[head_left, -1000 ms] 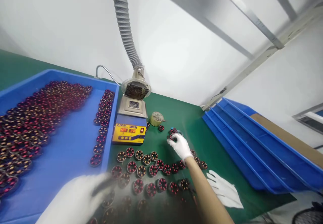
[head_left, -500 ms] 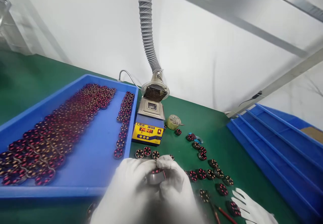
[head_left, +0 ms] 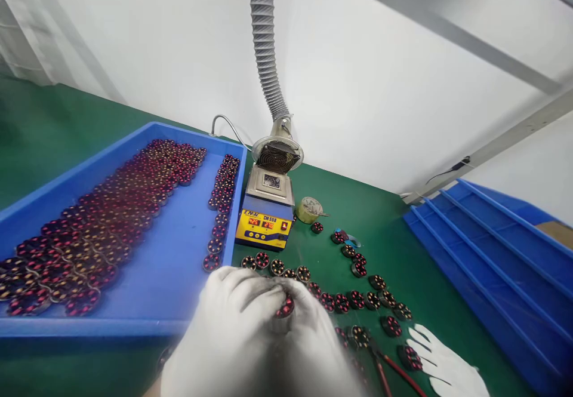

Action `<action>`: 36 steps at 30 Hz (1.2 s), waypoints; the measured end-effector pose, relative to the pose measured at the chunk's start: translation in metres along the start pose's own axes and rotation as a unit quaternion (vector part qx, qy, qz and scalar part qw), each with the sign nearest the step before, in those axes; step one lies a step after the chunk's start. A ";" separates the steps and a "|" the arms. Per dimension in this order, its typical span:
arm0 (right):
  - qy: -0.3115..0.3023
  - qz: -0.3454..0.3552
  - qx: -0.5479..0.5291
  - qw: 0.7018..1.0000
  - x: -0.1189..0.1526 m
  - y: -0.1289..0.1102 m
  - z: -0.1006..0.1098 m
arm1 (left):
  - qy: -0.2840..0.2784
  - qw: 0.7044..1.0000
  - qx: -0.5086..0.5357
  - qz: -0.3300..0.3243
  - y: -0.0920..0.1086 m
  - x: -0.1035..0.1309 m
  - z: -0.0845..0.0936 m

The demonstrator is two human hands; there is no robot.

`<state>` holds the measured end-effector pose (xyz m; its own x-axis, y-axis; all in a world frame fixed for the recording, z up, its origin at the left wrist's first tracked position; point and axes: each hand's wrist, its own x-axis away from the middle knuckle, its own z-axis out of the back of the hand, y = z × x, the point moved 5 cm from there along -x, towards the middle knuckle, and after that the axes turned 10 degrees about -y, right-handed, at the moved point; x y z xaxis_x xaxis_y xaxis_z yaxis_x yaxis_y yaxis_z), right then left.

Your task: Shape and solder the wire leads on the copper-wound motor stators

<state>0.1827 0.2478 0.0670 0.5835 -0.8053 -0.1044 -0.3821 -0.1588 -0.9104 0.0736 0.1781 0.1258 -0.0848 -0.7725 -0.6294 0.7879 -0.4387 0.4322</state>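
Both hands wear white gloves and meet at the bottom centre. My left hand (head_left: 237, 319) has its fingers wrapped round the left side of a small round part (head_left: 285, 306), dark with red segments and a grey rim. From the right, my right hand (head_left: 313, 325) closes on the same part, its fingers partly blurred. Just beyond the fingers lies a row of similar round parts (head_left: 277, 267) on the green table (head_left: 371, 212). Red-handled pliers (head_left: 400, 373) rest to the right of my right hand.
A blue tray (head_left: 179, 265) of many round parts stands left. Behind my hands are a yellow-fronted solder pot (head_left: 264, 227), an exhaust hose (head_left: 264, 39) and a round tin (head_left: 308, 210). An unworn-looking white glove (head_left: 447, 364) and blue bins (head_left: 487, 265) are right.
The held part has turned, its red-segmented face now showing more. My fingers have shifted around it, and more of the row behind them shows. The camera view has moved slightly.
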 end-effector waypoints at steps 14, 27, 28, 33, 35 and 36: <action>0.008 0.030 0.066 0.997 0.008 0.010 -0.004 | -0.104 0.987 0.115 0.049 -0.008 -0.003 -0.012; -0.044 -0.052 -0.036 0.997 0.013 0.013 -0.010 | -0.034 0.915 0.326 0.234 -0.034 -0.001 -0.006; -0.046 -0.054 -0.040 0.997 0.014 0.013 -0.012 | -0.028 0.906 0.333 0.262 -0.038 0.001 -0.003; -0.046 -0.054 -0.055 0.996 0.013 0.018 -0.019 | -0.151 0.949 0.230 0.152 -0.026 -0.004 0.001; -0.052 -0.051 -0.064 0.995 0.011 0.019 -0.022 | -0.152 0.959 0.216 0.100 -0.018 -0.009 0.000; -0.055 -0.052 -0.069 0.995 0.010 0.020 -0.024 | -0.135 0.959 0.234 0.089 -0.016 -0.011 -0.001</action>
<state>0.1639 0.2229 0.0576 0.6973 -0.7139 -0.0638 -0.4062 -0.3202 -0.8558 0.0620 0.1945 0.1255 -0.1797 -0.9173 -0.3553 0.4503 -0.3978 0.7994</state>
